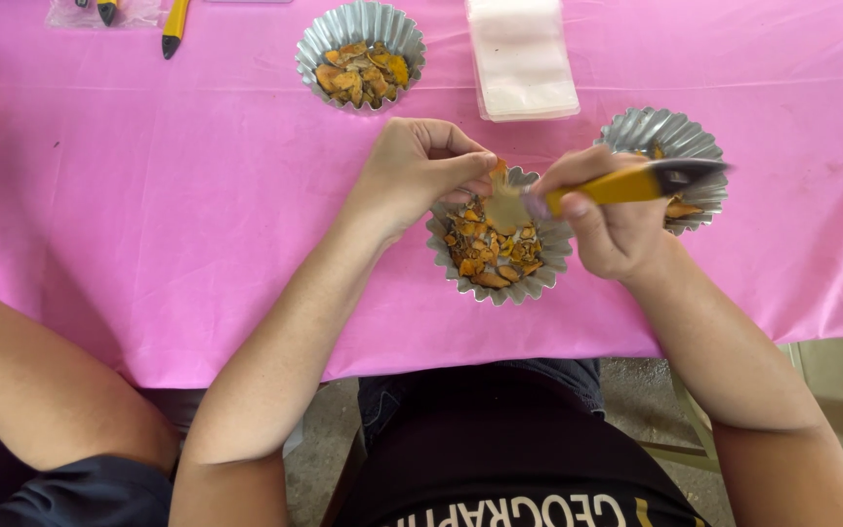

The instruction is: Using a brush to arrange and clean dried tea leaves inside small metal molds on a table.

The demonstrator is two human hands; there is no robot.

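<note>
My left hand (420,168) pinches a small pale-orange piece (502,198) above a fluted metal cup (544,280) filled with orange and yellow peel scraps. My right hand (609,222) grips a yellow-handled knife (636,182), its blade end against the piece. Both hands hover over the cup at the middle of the pink tablecloth (187,205).
A second fluted cup (670,135) sits behind my right hand, a third with orange pieces (360,54) at the back. A stack of pale bags (521,57) lies beside it. Yellow-handled tools (175,24) rest far left. Another person's arm (41,381) is at my left.
</note>
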